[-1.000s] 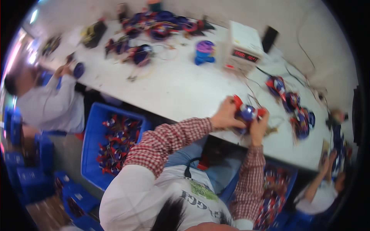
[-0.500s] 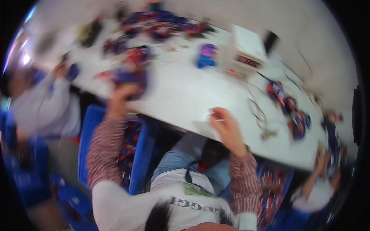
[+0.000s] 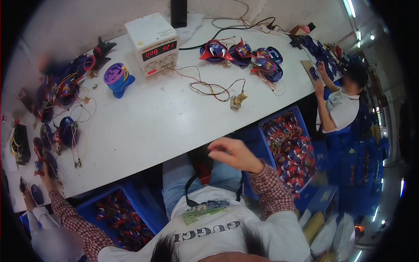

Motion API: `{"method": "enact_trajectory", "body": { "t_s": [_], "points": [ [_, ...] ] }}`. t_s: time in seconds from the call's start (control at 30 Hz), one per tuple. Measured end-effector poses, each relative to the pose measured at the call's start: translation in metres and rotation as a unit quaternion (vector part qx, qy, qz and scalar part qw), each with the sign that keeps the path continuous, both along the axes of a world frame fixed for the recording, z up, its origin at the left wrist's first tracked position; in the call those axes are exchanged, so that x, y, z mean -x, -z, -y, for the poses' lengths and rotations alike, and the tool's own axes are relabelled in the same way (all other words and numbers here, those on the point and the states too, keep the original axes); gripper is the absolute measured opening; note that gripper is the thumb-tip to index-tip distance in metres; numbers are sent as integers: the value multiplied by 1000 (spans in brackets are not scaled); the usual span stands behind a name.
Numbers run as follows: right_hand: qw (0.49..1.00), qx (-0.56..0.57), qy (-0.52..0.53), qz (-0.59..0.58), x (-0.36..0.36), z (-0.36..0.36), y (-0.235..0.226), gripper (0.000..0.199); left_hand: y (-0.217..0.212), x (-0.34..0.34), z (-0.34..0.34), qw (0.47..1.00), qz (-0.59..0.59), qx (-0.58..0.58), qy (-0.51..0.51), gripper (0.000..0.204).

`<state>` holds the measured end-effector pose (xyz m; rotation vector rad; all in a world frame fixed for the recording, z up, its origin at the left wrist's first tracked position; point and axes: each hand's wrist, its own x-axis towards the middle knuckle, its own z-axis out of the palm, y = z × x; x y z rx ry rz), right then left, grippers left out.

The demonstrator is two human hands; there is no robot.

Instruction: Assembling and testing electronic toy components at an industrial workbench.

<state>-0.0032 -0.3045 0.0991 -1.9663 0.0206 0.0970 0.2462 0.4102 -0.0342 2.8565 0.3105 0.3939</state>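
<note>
At the table's far left, my left hand [image 3: 46,175] reaches out with its fingers on a purple-and-red plastic part [image 3: 49,164]; its grip is partly hidden by the part. Beside it lie more rounded purple parts [image 3: 66,131] with thin loose wires. My right hand [image 3: 233,153] hovers at the table's front edge, fingers loosely bent and apart, with nothing seen in it. Beyond it, a small block with metal clips [image 3: 236,101] lies on the white table [image 3: 144,131], joined by red and black leads [image 3: 209,89] to a white power supply [image 3: 152,43] with a lit red display.
A blue-and-purple cup-shaped fixture [image 3: 117,79] stands left of the power supply. Several wired parts [image 3: 244,54] lie at the back right. Blue crates [image 3: 260,124] [image 3: 131,192] of parts flank my legs. One co-worker [image 3: 342,107] sits at right; another's pale sleeve [image 3: 43,217] shows at lower left.
The view has swung right, so the power supply and fixture now appear further left. My left hand stays at the purple-and-red part; my right hand has drawn back to the table edge.
</note>
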Motion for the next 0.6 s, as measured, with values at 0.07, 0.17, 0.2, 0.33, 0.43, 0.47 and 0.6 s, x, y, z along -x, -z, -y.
{"method": "enact_trajectory", "body": {
  "t_s": [0.07, 0.17, 0.2, 0.33, 0.43, 0.47, 0.6],
  "points": [
    [1000, -15, 14, -3, -2, 16, -19, 19, -3, -2, -13, 1000, -10, 12, -21, 52],
    [997, -20, 80, 9, -15, 47, -40, 19, -17, -1, -28, 999, -15, 14, -50, 54],
    [992, -27, 117, 28, -18, 59, -42, 19, -26, 3, 16, 999, -2, 46, -22, 51],
    [982, -25, 167, 81, -59, 108, -63, 21, -76, 41, 147, 981, 63, 174, 52, 42],
    [981, -16, 173, 88, -113, 150, -61, 24, -108, 47, 267, 953, 110, 261, 106, 35],
    [980, -15, 180, 82, -130, 167, -61, 26, -114, 50, 275, 941, 124, 288, 125, 33],
    [979, 30, 190, 69, -205, 226, -27, 26, -145, 52, 521, 793, -33, 347, 500, 43]
  ]
}}
